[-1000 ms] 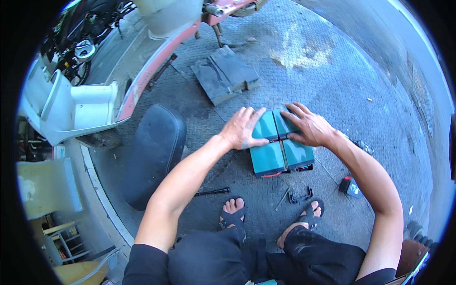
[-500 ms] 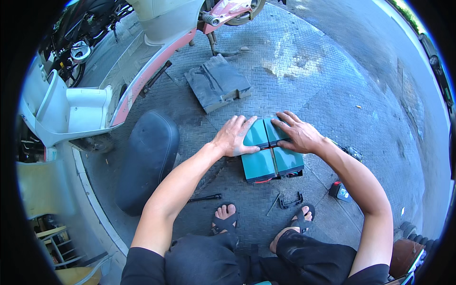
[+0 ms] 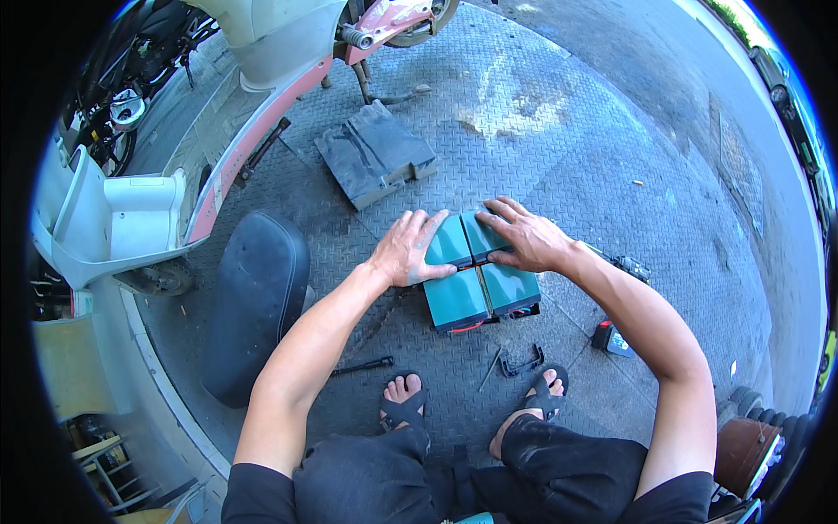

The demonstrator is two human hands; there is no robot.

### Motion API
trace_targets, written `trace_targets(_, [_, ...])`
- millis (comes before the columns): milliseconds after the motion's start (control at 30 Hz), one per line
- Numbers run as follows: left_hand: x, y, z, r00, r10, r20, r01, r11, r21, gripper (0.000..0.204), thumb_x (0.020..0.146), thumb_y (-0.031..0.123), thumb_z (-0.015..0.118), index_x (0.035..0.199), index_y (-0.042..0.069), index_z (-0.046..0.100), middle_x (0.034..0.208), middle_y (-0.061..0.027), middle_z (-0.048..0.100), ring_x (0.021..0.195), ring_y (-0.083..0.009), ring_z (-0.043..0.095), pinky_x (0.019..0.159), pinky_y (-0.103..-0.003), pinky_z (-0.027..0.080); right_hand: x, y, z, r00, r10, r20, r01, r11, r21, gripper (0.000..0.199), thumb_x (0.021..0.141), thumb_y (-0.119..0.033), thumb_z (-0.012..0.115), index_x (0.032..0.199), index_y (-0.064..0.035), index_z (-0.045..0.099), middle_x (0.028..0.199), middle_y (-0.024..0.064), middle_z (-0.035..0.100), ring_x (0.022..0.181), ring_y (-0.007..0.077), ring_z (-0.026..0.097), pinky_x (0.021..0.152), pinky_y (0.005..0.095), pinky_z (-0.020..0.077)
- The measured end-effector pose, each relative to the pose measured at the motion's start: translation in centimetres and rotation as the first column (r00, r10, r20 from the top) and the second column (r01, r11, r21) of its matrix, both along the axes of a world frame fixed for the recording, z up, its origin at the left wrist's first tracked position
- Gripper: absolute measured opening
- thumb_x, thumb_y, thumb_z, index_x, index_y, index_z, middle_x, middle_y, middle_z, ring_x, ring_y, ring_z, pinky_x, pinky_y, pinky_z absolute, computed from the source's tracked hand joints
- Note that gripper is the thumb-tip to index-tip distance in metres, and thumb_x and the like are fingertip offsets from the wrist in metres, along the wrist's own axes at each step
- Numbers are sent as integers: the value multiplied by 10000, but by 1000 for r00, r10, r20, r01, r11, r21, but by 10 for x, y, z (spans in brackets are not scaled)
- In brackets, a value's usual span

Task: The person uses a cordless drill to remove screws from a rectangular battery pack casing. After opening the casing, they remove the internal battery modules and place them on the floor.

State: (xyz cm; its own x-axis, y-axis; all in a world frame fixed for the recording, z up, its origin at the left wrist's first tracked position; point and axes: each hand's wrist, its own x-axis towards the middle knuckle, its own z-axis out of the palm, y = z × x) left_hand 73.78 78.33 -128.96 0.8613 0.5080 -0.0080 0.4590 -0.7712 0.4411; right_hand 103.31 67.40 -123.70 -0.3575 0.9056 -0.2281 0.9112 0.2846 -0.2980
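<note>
A block of green batteries stands on the patterned floor, in two rows with a black base showing along the near side. My left hand [image 3: 404, 251] grips the far left battery [image 3: 449, 244], thumb along its near edge and fingers over its far side. Across from it, my right hand [image 3: 534, 243] holds the far right battery [image 3: 483, 237] between thumb and fingers. The near left battery [image 3: 456, 299] and near right battery [image 3: 513, 289] sit closer to me, untouched. Red wire shows under the near side.
Beyond the batteries lies a grey plastic cover [image 3: 375, 153]. A black scooter seat [image 3: 257, 306] rests at left, beside a pink and white scooter [image 3: 144, 210]. Nearer my feet are a black bracket [image 3: 524, 361], a thin rod [image 3: 491, 370] and a red-black battery pack [image 3: 612, 341].
The whole view has shifted slightly, so the scene sits further left. Both hands keep the same grip on the far batteries.
</note>
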Motion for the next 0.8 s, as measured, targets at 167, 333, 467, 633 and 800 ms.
trace_targets(167, [1,0,-5,1000,-7,21,7,1000,14,1181,813,717,829,1682,34,413,1384,-223,565,1265,-404,554,1145,-513,475,4,-1,-5,1000,-22,-19,21,1000,-23,876,992,-466,782,1689,-87,412,1753,225,375,1635,452,340,1250,538,480])
trace_targets(333, [-3,3,-10,998,-39,53,37,998,44,1195,813,783,783,1627,-31,461,1312,-253,609,1194,-406,583,1090,-501,496,0,-1,-2,999,13,-34,-12,999,43,838,972,-453,794,1646,-72,475,1737,228,404,1620,453,366,1241,532,480])
trace_targets(467, [-3,-2,-16,999,8,54,-9,1000,29,1207,800,757,824,1646,-14,439,1392,-271,571,1245,-425,576,1123,-525,496,-8,-2,4,997,-32,-67,31,999,-12,858,943,-362,826,1654,-46,465,1740,272,394,1621,494,345,1302,543,388])
trace_targets(633, [-5,-5,-24,994,32,103,-35,999,30,1205,781,767,811,1654,18,453,1452,-288,538,1333,-439,534,1158,-552,464,-15,-3,11,998,-60,-34,58,997,-50,902,896,-293,847,1654,-12,445,1752,276,371,1638,501,312,1313,550,371])
trace_targets(800, [-5,-5,-24,996,37,86,-36,999,-19,1192,777,731,827,1657,20,451,1454,-285,545,1327,-433,534,1157,-567,450,-19,-3,14,999,-49,-22,48,998,-44,921,885,-286,858,1659,-13,441,1756,274,365,1645,496,306,1301,554,393])
